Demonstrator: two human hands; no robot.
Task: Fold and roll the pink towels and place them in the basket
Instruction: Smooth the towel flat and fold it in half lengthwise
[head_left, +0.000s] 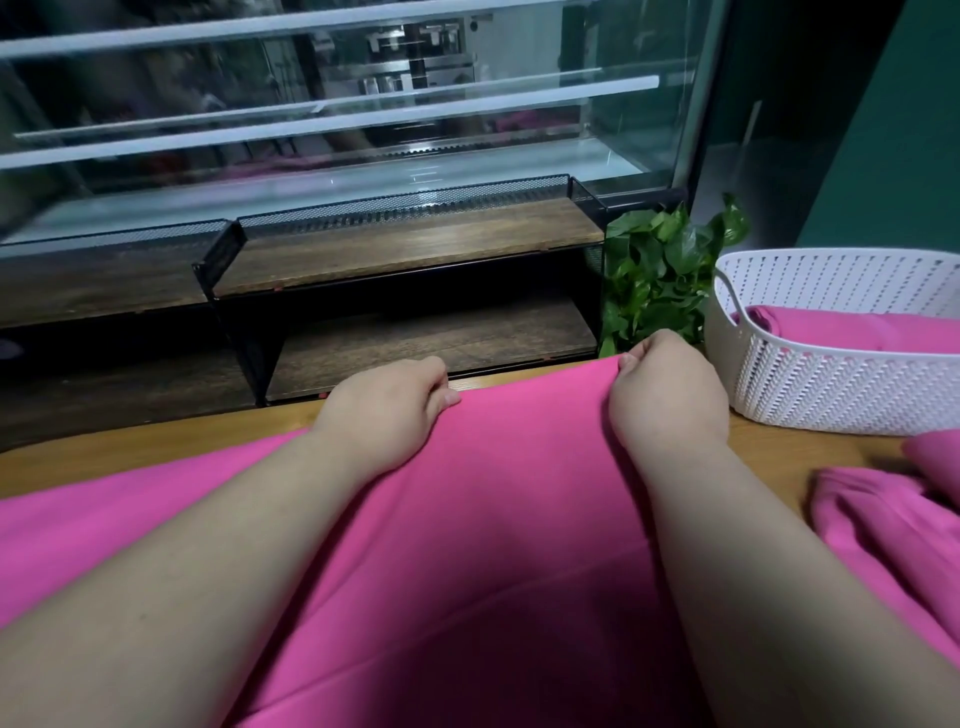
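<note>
**While 2 hands grip its far edge, a pink towel lies spread on the table**

Where the pink towel (493, 519) covers the wooden table (130, 462), it looks bright magenta, smooth and matte. It reaches from the near edge of the view to the table's far side. A faint fold line runs slantwise across its near part, and a wider layer of the same cloth spreads out to the left under the forearm.

The left hand (387, 410) has its fingers curled over the towel's far edge, thumb on top. The right hand (667, 387) pinches the same edge a little higher, lifting that corner into a small peak.

To the right stands a white perforated basket (831, 384), touching the table, with 1 pink towel (857, 330) already inside. Near it lies more pink cloth (883, 535), rumpled. A green plant (660, 270) sits behind, beside a black and wood shelf (415, 244).
</note>
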